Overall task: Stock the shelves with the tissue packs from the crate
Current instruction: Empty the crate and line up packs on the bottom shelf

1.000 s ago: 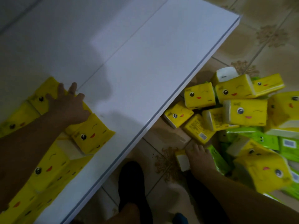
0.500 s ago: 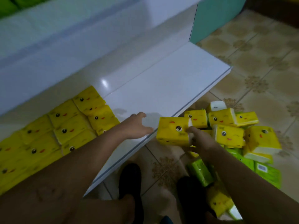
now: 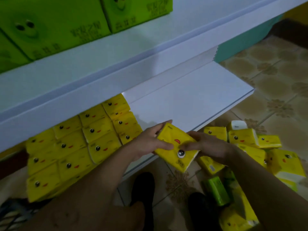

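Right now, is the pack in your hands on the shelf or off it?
Off it. Left hand and right hand grip the pack, tilted, at the shelf front edge, its near end over the floor.

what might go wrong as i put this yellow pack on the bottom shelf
The yellow pack, held by the left hand and right hand, hangs over the front edge of the lower shelf; let go early, it likely drops to the floor. The loose packs lie near the shoes, so one could get stepped on.
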Demonstrator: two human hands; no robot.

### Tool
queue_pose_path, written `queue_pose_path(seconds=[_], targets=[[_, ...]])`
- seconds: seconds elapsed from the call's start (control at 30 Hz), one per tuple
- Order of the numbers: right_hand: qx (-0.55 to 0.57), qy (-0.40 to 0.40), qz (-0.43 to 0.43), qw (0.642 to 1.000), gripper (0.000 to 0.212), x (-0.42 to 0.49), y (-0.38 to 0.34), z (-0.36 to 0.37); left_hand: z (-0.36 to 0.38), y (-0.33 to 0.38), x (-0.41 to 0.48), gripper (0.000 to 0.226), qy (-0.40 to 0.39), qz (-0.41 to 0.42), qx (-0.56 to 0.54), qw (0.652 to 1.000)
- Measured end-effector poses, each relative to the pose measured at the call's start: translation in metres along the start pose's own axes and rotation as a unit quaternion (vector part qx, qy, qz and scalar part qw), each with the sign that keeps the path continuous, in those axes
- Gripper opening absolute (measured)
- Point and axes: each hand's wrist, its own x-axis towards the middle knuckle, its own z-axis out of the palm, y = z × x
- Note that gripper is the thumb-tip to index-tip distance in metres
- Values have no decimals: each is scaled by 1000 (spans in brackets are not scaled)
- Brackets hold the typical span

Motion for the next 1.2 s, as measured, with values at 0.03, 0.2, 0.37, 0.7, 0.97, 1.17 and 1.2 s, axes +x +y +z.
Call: queue_pose_path(seconds=[0.03,0.2,0.37,0.7,0.97,1.17,1.2], targets=[[-17,-12,12,1000,54,5,0,2,-4,-3,2,72,36,6,-6,999],[55,108,49,991,46,47,3,45,-12,-23,21,75,165,-170,-93,967],[42,110,-24,993,61,88,-3,97,-35,-35,54,132,251,-164,66,952],[203,89,21,975,50,107,39,49,-133,-55,111,104,257,-86,593,758],[161,64,41,984,51,114,64,44,-135,-74,120,95,200,-61,792,573],[151,71,70,983,36,111,79,47,-135,-69,127,70,107,-2,853,511],[150,74,74,983,35,110,82,46,-132,-69,126,69,105,-5,855,508]])
